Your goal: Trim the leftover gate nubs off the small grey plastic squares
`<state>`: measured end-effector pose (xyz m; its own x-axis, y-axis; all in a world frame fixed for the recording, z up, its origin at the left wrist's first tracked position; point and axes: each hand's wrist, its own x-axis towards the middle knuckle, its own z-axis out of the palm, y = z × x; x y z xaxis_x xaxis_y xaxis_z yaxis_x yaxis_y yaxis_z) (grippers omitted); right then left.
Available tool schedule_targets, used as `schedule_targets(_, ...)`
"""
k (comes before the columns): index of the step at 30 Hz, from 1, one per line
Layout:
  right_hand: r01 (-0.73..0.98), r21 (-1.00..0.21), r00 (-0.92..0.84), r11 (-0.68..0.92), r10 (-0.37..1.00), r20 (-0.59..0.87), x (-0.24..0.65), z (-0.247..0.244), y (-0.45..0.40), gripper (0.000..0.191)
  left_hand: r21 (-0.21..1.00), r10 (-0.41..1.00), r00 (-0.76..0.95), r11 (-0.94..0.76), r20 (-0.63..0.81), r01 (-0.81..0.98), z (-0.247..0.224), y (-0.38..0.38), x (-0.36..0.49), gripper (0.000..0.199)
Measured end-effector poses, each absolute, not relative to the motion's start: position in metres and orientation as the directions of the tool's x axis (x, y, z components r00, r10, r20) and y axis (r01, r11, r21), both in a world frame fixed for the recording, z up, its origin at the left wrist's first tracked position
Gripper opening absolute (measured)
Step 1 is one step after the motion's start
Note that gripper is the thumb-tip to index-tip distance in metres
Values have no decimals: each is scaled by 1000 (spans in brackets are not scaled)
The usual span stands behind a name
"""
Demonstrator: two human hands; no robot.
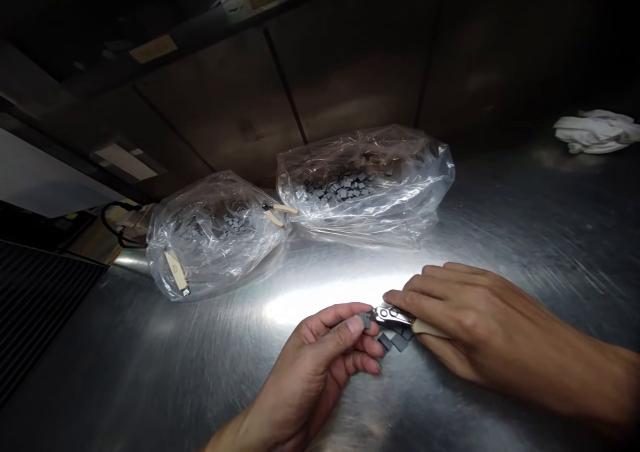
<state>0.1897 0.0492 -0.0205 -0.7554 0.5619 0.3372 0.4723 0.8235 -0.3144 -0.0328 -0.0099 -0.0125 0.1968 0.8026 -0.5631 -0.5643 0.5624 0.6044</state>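
Between its thumb and fingertips, my left hand (325, 359) pinches a small grey block (365, 320). My right hand (465, 312) is wrapped round the pale handles of a pair of nippers (393, 315). The metal head of the nippers points left, and its tip meets the grey block; whether the jaws bite into it I cannot tell. Several loose grey pieces (399, 341) lie on the metal table (200, 372) beneath the nippers, partly hidden by the tool and my fingers.
A clear plastic bag (400, 205) holding many grey pieces lies behind my hands. Left of it is a second clear bag (225, 265) with smaller grey bits. Pale-handled nippers (275, 219) lie between them, and a tan-handled tool (176, 272) by the left bag. A white cloth (595, 132) rests far right.
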Motion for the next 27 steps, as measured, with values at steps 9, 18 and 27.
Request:
schedule_targets(9, 478, -294, -763, 828, 557, 327, 189, -21, 49, 23, 603, 807, 202, 557, -554, -570, -11, -11, -33, 16)
schedule_targets(18, 482, -323, -766, 814, 571, 295, 190, -21, 48, 24, 601, 806, 202, 559, -557, -571, -13, -10, -33, 18)
schedule_targets(27, 475, -303, -771, 826, 557, 309, 190, -20, 49, 28, 607, 802, 212, 570, -559, -554, -13, -11, -34, 19)
